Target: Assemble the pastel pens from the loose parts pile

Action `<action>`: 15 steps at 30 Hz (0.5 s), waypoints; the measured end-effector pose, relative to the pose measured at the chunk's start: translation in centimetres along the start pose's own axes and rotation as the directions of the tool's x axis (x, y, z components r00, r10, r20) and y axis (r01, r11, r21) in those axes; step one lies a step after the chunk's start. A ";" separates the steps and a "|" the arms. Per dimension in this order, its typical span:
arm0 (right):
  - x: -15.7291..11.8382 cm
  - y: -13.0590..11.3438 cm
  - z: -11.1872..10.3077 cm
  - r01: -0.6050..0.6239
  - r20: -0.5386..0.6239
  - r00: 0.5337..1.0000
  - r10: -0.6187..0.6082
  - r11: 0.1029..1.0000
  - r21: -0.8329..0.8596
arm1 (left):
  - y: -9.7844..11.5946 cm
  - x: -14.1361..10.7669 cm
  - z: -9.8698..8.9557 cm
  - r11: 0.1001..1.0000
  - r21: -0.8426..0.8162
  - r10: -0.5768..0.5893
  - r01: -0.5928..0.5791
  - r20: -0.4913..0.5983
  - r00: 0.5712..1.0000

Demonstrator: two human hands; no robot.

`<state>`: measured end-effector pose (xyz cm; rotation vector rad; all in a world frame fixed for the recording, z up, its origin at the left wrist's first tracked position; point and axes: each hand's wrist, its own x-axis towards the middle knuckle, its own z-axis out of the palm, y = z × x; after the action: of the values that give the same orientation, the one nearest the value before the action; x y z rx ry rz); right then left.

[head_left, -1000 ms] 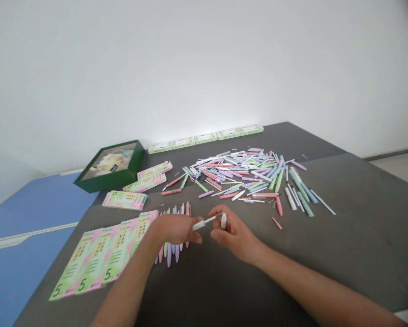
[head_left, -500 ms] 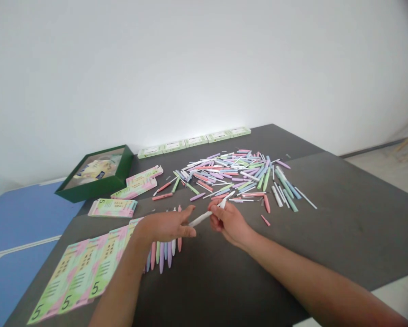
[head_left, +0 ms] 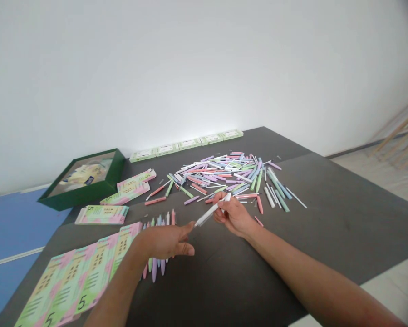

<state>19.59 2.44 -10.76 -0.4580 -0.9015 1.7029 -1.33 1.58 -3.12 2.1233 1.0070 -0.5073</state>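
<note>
Near the centre of the frame, my right hand [head_left: 233, 213] pinches a white pen [head_left: 208, 214], fingers closed around its upper part. My left hand [head_left: 166, 240], left of it, has thumb and forefinger spread apart, a fingertip at the pen's lower end; I cannot tell whether they touch. Below that hand lies a row of pastel pens [head_left: 154, 270]; mid-frame, a heap of pen parts [head_left: 217, 177]; lower left, printed packs [head_left: 91, 279].

Green box [head_left: 84, 195] before white wall [head_left: 204, 68]
</note>
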 end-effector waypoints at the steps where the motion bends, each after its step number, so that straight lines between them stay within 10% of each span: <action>1: 0.0 0.0 0.0 -0.003 0.006 1.000 0.003 1.000 -0.001 | 0.0 0.0 0.0 1.000 0.016 0.004 -0.004 -0.001 1.000; 15: -0.2 -0.6 -0.1 -0.087 0.072 0.994 0.085 0.996 0.016 | 1.2 -0.5 -0.5 0.993 0.120 -0.016 0.009 0.059 0.998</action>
<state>20.14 2.33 -10.43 -0.4310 -0.9271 1.8145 -0.70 1.22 -1.96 2.1946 0.9786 -0.6490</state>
